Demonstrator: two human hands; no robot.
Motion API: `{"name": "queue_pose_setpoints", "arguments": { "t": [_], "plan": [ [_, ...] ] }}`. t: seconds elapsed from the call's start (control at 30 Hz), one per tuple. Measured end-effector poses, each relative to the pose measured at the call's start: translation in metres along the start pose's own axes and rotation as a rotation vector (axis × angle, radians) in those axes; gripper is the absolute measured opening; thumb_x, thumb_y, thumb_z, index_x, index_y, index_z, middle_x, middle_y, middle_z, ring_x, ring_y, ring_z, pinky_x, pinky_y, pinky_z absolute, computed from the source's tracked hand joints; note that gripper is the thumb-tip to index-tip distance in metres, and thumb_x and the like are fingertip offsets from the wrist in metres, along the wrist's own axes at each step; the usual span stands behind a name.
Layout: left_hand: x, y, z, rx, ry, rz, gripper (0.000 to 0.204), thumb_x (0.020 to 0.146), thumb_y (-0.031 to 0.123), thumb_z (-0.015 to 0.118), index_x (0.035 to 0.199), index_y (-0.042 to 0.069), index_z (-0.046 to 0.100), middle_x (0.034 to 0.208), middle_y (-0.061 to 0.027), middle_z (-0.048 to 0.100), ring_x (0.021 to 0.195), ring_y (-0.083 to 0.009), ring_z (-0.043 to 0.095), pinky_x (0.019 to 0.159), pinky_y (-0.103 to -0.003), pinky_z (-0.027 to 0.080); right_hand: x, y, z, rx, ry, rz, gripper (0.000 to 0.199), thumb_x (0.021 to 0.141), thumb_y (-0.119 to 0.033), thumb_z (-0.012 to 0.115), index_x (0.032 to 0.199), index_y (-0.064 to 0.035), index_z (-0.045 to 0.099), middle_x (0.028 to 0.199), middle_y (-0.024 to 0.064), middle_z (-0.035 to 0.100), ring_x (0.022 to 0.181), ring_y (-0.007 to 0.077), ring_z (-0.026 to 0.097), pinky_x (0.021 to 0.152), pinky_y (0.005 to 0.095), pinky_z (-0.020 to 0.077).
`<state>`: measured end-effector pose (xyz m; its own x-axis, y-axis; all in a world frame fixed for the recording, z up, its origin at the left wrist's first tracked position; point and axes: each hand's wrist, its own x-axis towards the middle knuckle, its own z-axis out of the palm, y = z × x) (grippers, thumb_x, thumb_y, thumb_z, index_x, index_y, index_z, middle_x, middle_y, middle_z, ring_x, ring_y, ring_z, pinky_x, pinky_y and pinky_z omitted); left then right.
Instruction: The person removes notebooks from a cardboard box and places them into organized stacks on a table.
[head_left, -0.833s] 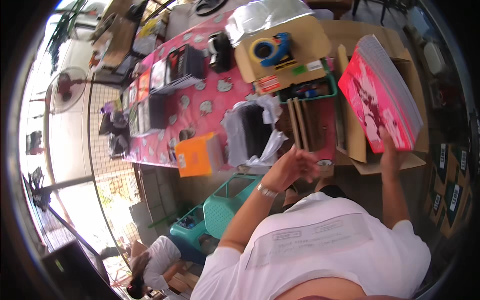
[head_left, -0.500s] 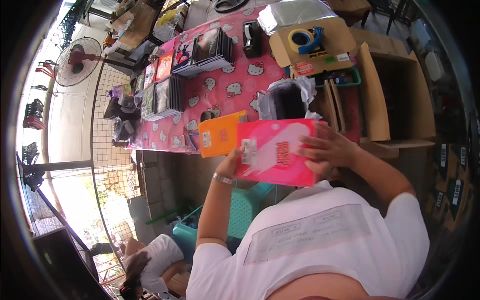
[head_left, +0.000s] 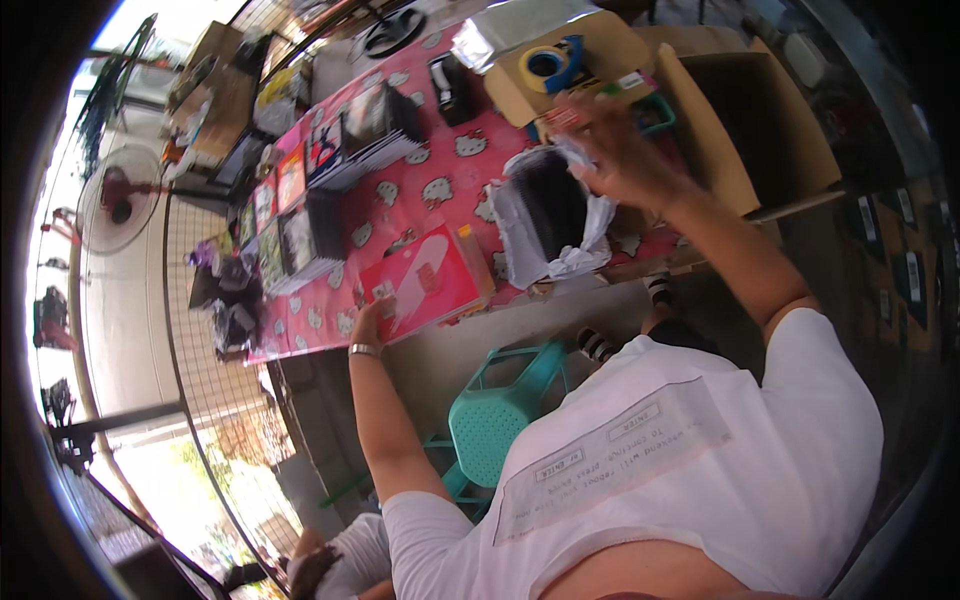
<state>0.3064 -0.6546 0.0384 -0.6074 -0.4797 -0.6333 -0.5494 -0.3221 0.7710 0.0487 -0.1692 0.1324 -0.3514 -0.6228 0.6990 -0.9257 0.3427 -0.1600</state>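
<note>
Left grip: our left hand [head_left: 369, 326] sits at the near-left corner of the pink book [head_left: 425, 285], thumb over the cover; fingers partly hidden, so we can't tell how firmly it holds.
Pink book: left of centre in the frame, lying over an orange stack [head_left: 480, 268] at the table [head_left: 405, 215] edge.
Right grip: our right hand [head_left: 622, 155], upper right of centre, fingers loosely spread, nothing visible in them, above the paper-wrapped dark stack [head_left: 550, 205].
Risk: we judge the pink book could slide floorward, since it lies near the edge, perhaps unevenly supported; a brushing right hand could tear the wrapping.
Change: half a second ago both hands held the book lower centre; now the right is away.
</note>
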Motion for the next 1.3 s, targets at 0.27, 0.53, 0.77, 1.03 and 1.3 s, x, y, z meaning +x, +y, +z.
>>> {"name": "queue_pose_setpoints", "arguments": {
  "t": [0.27,0.53,0.77,1.03,1.3],
  "plan": [
    [0.008,-0.001,-0.107,0.989,0.236,0.132,0.07,0.073,0.025,0.079,0.131,0.001,0.05,0.12,-0.0197,0.055,0.107,-0.0304,0.053,0.088,-0.042,0.045,-0.117,0.243,-0.117,0.042,0.365,0.776,0.055,0.082,-0.023,0.075,0.13,-0.0069,0.052,0.12,0.0137,0.063,0.112,0.0252,0.06,0.094,0.0378,0.0477],
    [-0.063,0.039,0.261,1.33,0.378,0.703,0.091,0.084,0.051,0.066,0.151,0.003,0.026,0.154,-0.0253,0.025,0.144,-0.0416,0.021,0.117,-0.054,0.019,-0.437,0.391,-0.036,0.366,0.184,2.048,0.037,0.085,-0.032,0.064,0.11,-0.0044,0.069,0.094,0.0161,0.067,0.083,0.027,0.061,0.073,0.0436,0.0494],
    [-0.124,-0.041,0.43,1.303,0.153,0.825,0.054,0.079,0.011,0.068,0.129,0.0,0.054,0.139,-0.0247,0.046,0.131,-0.0422,0.042,0.107,-0.051,0.034,-0.474,0.365,0.096,0.648,0.227,2.233,0.041,0.086,-0.03,0.064,0.115,-0.0009,0.067,0.105,0.0165,0.068,0.093,0.0283,0.063,0.08,0.044,0.0494],
    [-0.135,-0.125,0.389,1.242,-0.12,0.442,0.042,0.078,0.013,0.073,0.118,0.003,0.063,0.118,-0.0193,0.062,0.109,-0.0345,0.06,0.096,-0.042,0.047,-0.437,0.39,0.191,0.876,0.163,2.211,0.04,0.086,-0.029,0.065,0.115,-0.0008,0.067,0.106,0.0156,0.068,0.094,0.0273,0.063,0.081,0.0429,0.0494],
    [-0.153,-0.129,0.394,0.688,0.237,-0.176,0.032,0.089,0.002,0.065,0.121,-0.002,0.06,0.109,-0.0113,0.066,0.098,-0.0144,0.061,0.085,-0.026,0.049,-0.426,0.398,0.234,0.943,0.147,2.208,0.039,0.086,-0.028,0.066,0.114,-0.0007,0.066,0.108,0.0147,0.068,0.096,0.0263,0.063,0.083,0.0418,0.0493]
  ]
}}
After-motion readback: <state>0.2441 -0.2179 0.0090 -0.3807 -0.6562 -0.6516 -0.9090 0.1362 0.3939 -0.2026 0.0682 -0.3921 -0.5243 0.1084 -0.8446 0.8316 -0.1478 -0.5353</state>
